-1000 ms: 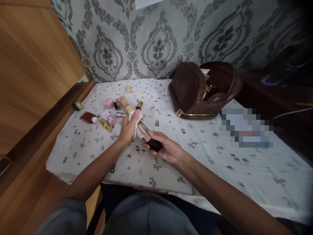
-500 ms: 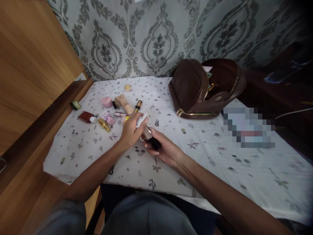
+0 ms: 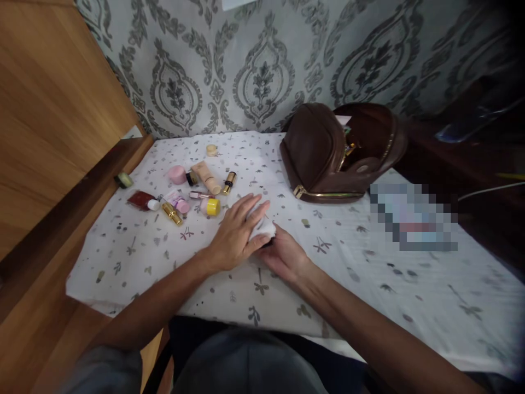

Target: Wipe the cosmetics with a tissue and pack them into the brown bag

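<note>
My left hand (image 3: 235, 235) lies over a white tissue or cloth (image 3: 262, 225), its fingers closed on it. Beneath the white piece, my right hand (image 3: 287, 254) is wrapped round a dark-capped cosmetic bottle (image 3: 268, 242); only a bit of black shows, and the rest is covered. Left of the hands lie a yellow-capped jar (image 3: 212, 207), a black and gold tube (image 3: 229, 183), a beige tube (image 3: 206, 178) and a gold lipstick (image 3: 171, 214).
Farther left are a pink jar (image 3: 177, 174), a dark red bottle (image 3: 141, 200) and a purple tube (image 3: 179, 202). An open brown bag (image 3: 315, 148) stands at the back right, with a blurred-out flat object (image 3: 414, 219) beside it on the patterned cloth (image 3: 353, 295).
The white piece has moved right and now covers most of the bottle. My left hand has shifted right and down over it, leaving the yellow-capped jar in fuller view.
</note>
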Available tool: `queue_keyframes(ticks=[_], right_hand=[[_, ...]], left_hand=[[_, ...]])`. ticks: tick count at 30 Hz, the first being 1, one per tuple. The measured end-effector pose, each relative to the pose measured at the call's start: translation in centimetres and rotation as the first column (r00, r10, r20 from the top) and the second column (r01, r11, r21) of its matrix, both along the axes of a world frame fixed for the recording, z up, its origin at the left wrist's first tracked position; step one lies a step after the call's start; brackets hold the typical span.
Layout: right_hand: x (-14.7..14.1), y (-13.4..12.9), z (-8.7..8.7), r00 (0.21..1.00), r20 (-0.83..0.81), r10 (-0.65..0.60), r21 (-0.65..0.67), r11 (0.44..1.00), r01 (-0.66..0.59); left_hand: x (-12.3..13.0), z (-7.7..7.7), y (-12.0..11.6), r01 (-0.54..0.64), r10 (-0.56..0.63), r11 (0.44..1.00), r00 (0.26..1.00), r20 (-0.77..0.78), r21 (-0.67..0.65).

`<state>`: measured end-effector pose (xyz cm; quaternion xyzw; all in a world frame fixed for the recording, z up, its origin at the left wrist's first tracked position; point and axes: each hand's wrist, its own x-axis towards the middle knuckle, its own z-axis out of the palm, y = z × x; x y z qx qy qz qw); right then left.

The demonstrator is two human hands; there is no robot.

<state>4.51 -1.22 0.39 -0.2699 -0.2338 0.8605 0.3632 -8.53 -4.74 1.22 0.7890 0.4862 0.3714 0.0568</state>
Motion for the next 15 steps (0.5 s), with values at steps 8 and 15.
queue_keyframes(ticks=[8,15], right_hand=[[0.3,-1.2,0.7,0.965,0.056,0.255,0.018,0.966,-0.257],[0.9,-0.9,1.3,0.940,0.007,0.341,0.065,0.938,-0.340]], left_hand=[[-2.5,1.3,1.0,-0.168,0.323,0.931,0.790,0.520,-0.323],[-2.2,1.5,0.9,0.331,0.332,0.789,0.481,0.811,-0.518]])
